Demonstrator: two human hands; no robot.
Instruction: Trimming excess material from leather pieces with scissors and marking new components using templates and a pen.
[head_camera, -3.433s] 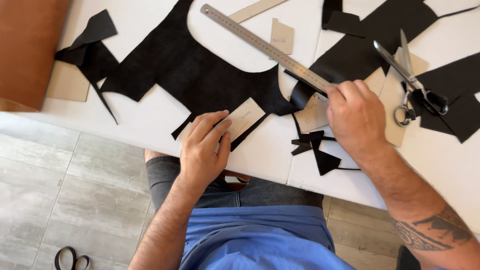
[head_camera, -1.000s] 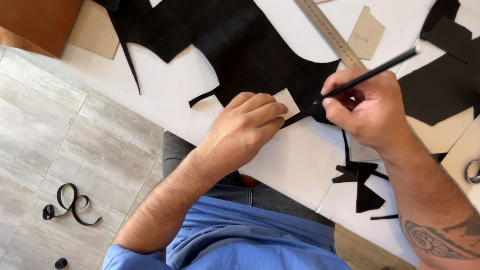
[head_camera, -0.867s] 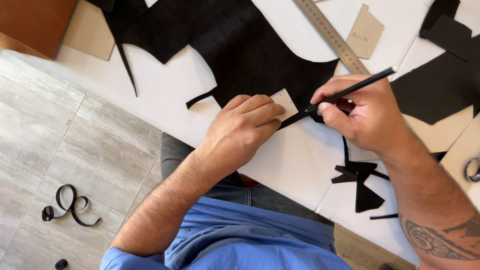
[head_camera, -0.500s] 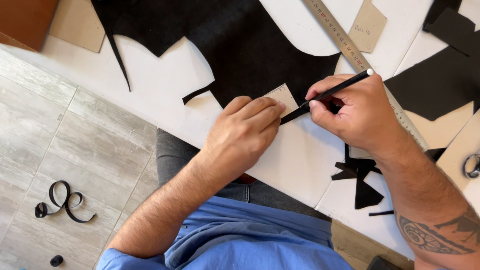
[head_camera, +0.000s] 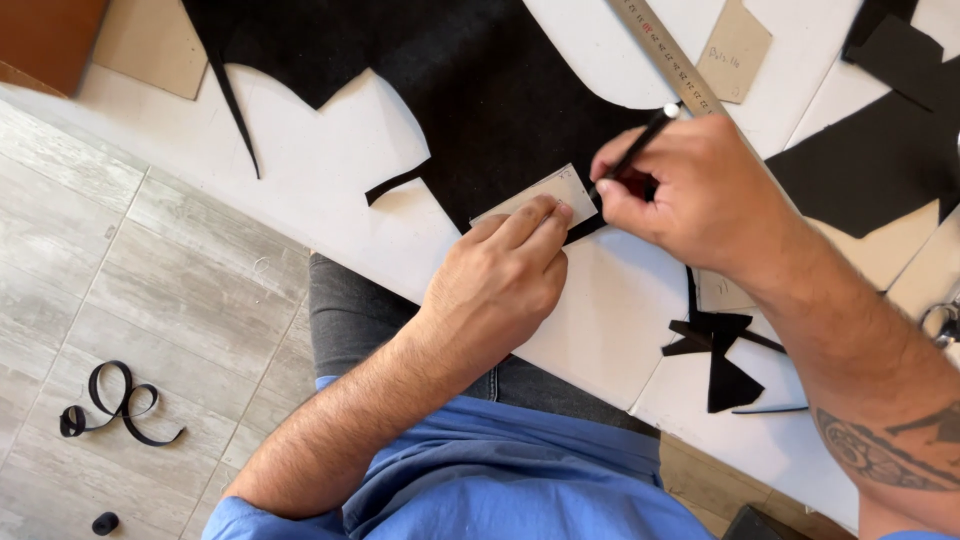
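A white worktable (head_camera: 330, 170) stands over a grey plank floor (head_camera: 130, 300), and across it lies a big sheet of black leather (head_camera: 480, 80) with cut-away bays. The left hand (head_camera: 495, 290) presses flat, fingers together, on a small tan card template (head_camera: 545, 195) at the leather's lower edge. The right hand (head_camera: 695, 190) pinches a thin black pen (head_camera: 635, 150), its tip at the template's right end. A steel ruler (head_camera: 670, 55) lies just beyond. If the pressing fingers ease, the card would likely slide and skew the traced line; black scraps (head_camera: 720, 350) sit near the wrist
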